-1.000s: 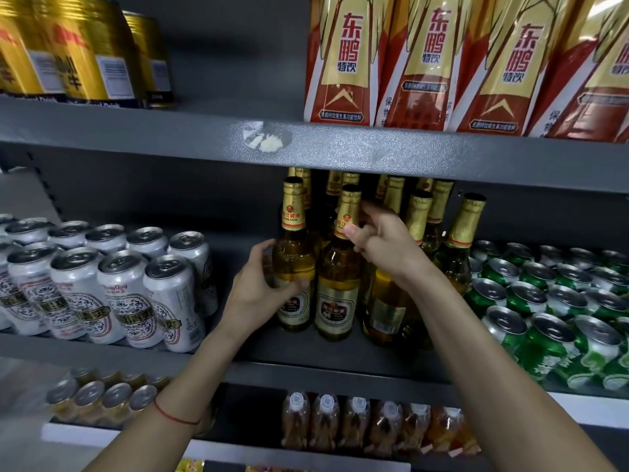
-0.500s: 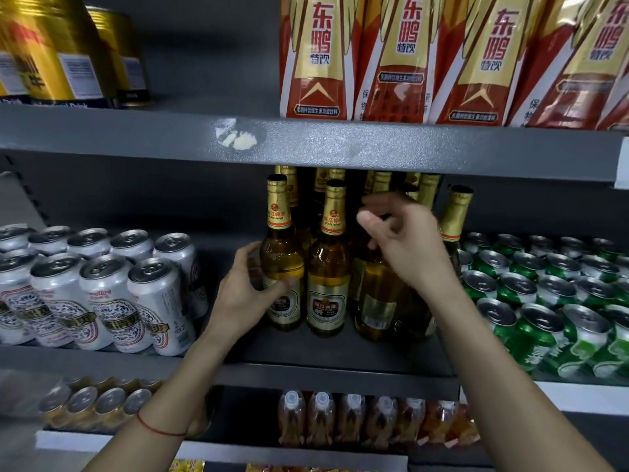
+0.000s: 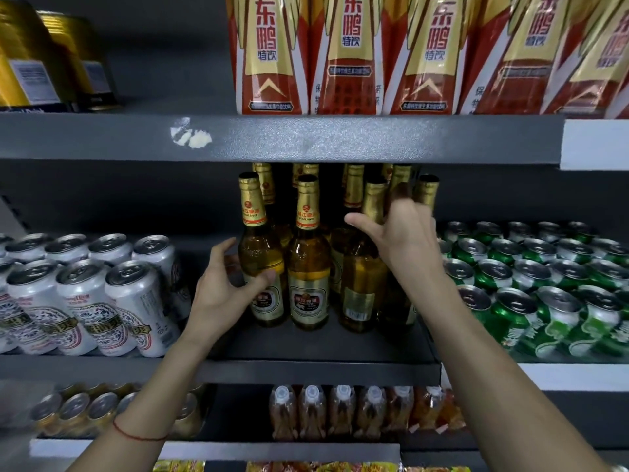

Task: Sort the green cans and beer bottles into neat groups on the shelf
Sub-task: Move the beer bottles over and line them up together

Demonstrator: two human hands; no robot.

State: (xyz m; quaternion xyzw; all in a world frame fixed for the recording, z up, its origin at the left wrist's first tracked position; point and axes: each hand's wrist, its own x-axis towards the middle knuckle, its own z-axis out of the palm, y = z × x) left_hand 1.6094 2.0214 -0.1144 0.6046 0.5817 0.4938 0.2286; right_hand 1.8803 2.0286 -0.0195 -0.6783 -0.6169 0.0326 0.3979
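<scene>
1. A cluster of beer bottles [image 3: 308, 253] is seen standing upright at the centre of the frame, on the dark grey middle shelf [image 3: 316, 349], with further bottles ranked behind in shadow.
2. The left hand [image 3: 221, 291] is placed at the lower body of the front-left bottle [image 3: 260, 257]; the thumb is laid across the glass just above the label, while the fingers are curled loosely beside and behind it. Whether the bottle is actually gripped cannot be told.
3. The right hand [image 3: 405, 240] is raised to the right of centre, level with the necks of the bottles. It is held loosely open, thumb stretched toward the left, fingers slightly blurred and bent around the gold-foiled neck of a bottle [image 3: 374, 206] in the right part of the cluster; a firm hold is not visible.
4. The green cans [image 3: 531, 284] are packed in rows at the right of the frame on the same level, just beside the bottles. The front ones are tilted forward.
5. White cans [image 3: 85, 291] with patterned labels are grouped at the left of the frame, apart from the bottles, with a bare gap of shelf between.
6. Red and gold cartons [image 3: 343, 52] are lined along the upper shelf at the top of the frame, and gold tins [image 3: 30, 59] are seen in the upper left.
7. Small clear bottles [image 3: 340, 410] are set on the shelf below, at the lower centre.
8. A thin red string [image 3: 136, 436] is worn around the left wrist.
</scene>
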